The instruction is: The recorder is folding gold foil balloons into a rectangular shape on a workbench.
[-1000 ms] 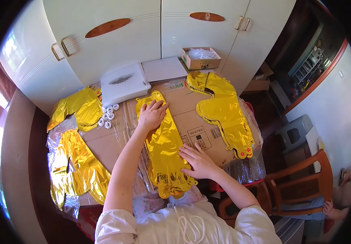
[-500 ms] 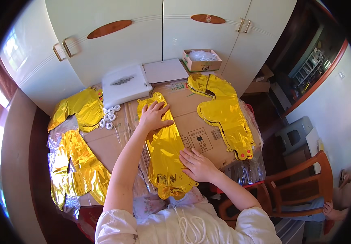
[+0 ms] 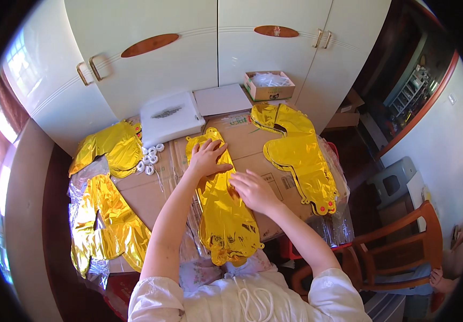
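Observation:
A flat gold foil balloon (image 3: 225,209) lies lengthwise on the cardboard in front of me. My left hand (image 3: 208,158) rests on its far part, fingers spread. At its right edge, around the middle, is my right hand (image 3: 256,192), fingers stretched out and touching the foil. Right of these hands lies a curved stack of flat gold foil balloons (image 3: 301,158), with red dots at its near end. To the left are another gold foil pile (image 3: 108,149) and, nearer me, an angular gold foil balloon (image 3: 110,222), partly over clear plastic.
Small white ribbon rolls (image 3: 150,159) sit beside the left pile. Behind are a white package (image 3: 171,117), a flat white box (image 3: 221,100) and an open box (image 3: 270,87) of clear plastic pieces. White cabinets (image 3: 151,24) stand beyond. A wooden chair (image 3: 398,236) with another person's hand (image 3: 436,276) is at right.
My right hand has slid away from me along the balloon's right edge, closer to my left hand. My left hand stays at the same part of the foil. The whole view has shifted slightly.

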The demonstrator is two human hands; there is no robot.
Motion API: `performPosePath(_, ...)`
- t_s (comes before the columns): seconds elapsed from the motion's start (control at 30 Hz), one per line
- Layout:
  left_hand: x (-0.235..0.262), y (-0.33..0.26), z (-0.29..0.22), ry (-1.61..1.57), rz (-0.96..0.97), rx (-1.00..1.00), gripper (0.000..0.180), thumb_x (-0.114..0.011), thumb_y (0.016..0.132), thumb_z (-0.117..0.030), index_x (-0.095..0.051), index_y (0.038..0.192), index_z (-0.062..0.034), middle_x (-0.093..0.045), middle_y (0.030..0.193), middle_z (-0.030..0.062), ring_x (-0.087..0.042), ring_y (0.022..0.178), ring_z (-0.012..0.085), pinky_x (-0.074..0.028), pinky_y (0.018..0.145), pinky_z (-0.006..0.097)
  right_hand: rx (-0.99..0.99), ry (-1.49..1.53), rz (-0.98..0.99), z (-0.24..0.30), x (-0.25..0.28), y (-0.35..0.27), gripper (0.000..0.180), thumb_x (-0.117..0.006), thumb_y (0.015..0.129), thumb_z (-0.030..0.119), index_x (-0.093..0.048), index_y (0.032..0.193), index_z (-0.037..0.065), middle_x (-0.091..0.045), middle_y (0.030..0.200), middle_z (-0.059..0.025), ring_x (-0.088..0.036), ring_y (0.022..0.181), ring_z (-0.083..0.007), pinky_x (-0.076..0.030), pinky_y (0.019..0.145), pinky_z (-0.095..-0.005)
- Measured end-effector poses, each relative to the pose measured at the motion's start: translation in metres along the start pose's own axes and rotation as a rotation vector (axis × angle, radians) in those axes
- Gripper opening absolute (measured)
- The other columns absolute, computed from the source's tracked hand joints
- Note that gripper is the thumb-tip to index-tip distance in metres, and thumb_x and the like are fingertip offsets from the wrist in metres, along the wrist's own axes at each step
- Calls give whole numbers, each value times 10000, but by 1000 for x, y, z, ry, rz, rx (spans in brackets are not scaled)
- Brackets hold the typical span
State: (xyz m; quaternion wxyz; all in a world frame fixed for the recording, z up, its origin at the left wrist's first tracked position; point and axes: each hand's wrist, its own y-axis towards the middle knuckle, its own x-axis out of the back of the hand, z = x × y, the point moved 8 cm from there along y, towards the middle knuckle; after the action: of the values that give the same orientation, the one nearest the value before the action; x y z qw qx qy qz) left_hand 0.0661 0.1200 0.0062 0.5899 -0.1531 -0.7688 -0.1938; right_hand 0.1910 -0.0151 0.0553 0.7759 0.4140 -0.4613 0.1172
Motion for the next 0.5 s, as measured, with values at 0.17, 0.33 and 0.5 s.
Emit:
performPosePath(0.17,3,-2,-1,9,-4,5,837,-613,731,-689,-437,1428,-260,-430,1446,64,-324,1383,273,-200,1111,537,74,-7,92,-28,-40,7,276,-597,850,141,-634,1098,26,-644,1166,-117,-586,1149,-233,-409,1046,-419)
performPosePath(0.33,1,-2,1,8,-13,4,846,-614,730,-692,-424,1437,-268,-420,1453,66,-315,1385,289,-195,1113,536,182,13,178,-8,-31,-4,320,-590,844,154,-626,1133,21,-628,1191,-123,-560,1186,-243,-406,1055,-401)
performPosePath(0.5,3,-3,-3,-2,-2,-1,820,-586,746,-698,-455,1413,-239,-419,1452,71,-312,1389,270,-204,1106,577,287,99,327,25,-28,-21,319,-573,835,134,-631,1136,47,-614,1207,-117,-554,1182,-260,-428,1024,-389)
